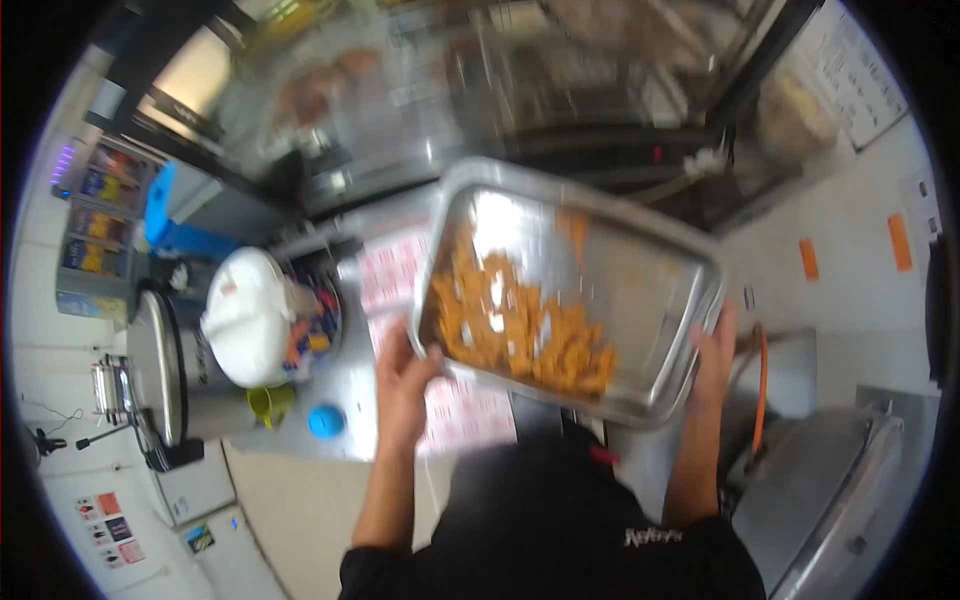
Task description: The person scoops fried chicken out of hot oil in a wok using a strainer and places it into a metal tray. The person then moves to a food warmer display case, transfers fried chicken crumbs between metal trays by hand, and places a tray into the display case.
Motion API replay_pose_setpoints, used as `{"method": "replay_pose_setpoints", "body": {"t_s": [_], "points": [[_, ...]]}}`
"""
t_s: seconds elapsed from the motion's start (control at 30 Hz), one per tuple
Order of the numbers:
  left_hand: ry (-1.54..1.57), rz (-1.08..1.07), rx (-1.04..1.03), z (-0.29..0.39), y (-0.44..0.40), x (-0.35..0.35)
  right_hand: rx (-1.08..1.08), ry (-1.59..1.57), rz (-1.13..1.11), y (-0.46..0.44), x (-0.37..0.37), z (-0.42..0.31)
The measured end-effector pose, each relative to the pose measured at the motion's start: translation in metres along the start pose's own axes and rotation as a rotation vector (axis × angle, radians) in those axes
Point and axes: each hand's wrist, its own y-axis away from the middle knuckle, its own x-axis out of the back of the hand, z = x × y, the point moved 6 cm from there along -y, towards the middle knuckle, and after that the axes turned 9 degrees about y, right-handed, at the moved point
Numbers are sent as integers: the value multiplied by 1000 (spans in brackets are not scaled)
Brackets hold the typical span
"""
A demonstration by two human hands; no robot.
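Between my hands is a rectangular metal tray (pixel 640 300), tilted in view. Orange-brown pieces of food (pixel 520 330) are heaped along its left and near side, and the right part of its floor is bare and shiny. My left hand (pixel 404 385) grips the near left corner, thumb over the rim. At the right end, my right hand (pixel 712 355) is closed round the rim, its fingers partly hidden under the tray. The kind of food is too blurred to name surely.
Pink-and-white printed sheets (pixel 465 412) lie on the metal counter left of the tray. Beyond them stand a white lidded tub (pixel 250 315), a green cup (pixel 270 405), a blue round object (pixel 325 421) and a large metal cooker (pixel 160 365). A blurred glass display case (pixel 400 100) lies ahead.
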Motion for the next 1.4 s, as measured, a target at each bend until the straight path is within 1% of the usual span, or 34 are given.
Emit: {"method": "replay_pose_setpoints", "body": {"t_s": [0.03, 0.07, 0.1, 0.13, 0.17, 0.2, 0.23, 0.33, 0.37, 0.47, 0.5, 0.53, 0.6, 0.63, 0.73, 0.8, 0.83, 0.93, 0.97, 1.0, 1.07, 1.13, 1.2, 1.27, 1.33, 1.4], "points": [[4, 38, 34, -5, -5, 5, -23, -19, -9, -2, -6, 3], [9, 87, 88, -12, -3, 8, -107, -67, -74, -2, -9, 12], [27, 89, 112, -14, -2, 9, -195, -106, -141, -1, -10, 21], [51, 91, 132, -16, -6, 8, -255, -96, -147, -1, -7, 29], [68, 66, 172, -19, -10, 10, -334, -77, -150, 4, -3, 39], [82, 44, 224, -23, -11, 12, -366, -130, -167, 9, -2, 43], [74, 14, 233, -21, -13, 10, -407, -178, -181, 13, -1, 48], [67, -4, 208, -24, -13, 12, -437, -205, -227, 21, 7, 64], [87, -10, 190, -22, -12, 11, -438, -160, -156, 23, 12, 71], [114, 32, 199, -21, -14, 19, -384, -145, -220, 21, 16, 75], [111, -1, 187, -16, -13, 20, -395, -134, -275, 20, 22, 86], [151, 32, 192, -12, -13, 25, -415, -145, -352, 19, 20, 87], [183, 18, 148, 4, -13, 36, -458, -167, -502, 25, 10, 84], [186, 5, 142, 10, -12, 44, -475, -195, -524, 29, 0, 81], [201, -11, 94, 31, -8, 77, -494, -251, -557, 45, -46, 62], [280, -76, 37, 57, -1, 95, -500, -266, -553, 59, -80, 53], [297, -72, -16, 66, 1, 109, -479, -268, -553, 69, -104, 44], [482, 17, -127, 97, 17, 155, -476, -325, -535, 101, -179, 19], [521, 3, -153, 80, 14, 190, -453, -311, -505, 108, -200, 20], [536, 183, -187, 91, 29, 203, -442, -320, -488, 121, -224, 15], [74, 346, -407, 102, 50, 230, -416, -330, -463, 136, -270, -1], [242, 321, -408, 97, 71, 251, -382, -342, -475, 150, -309, -2], [225, 241, -423, 88, 87, 267, -381, -366, -476, 164, -357, -11], [126, 159, -348, 77, 99, 273, -374, -338, -513, 176, -400, -27], [-10, 55, -304, 83, 104, 287, -345, -337, -549, 187, -446, -38], [-169, -49, -257, 97, 111, 296, -431, -340, -667, 193, -486, -37]]}}
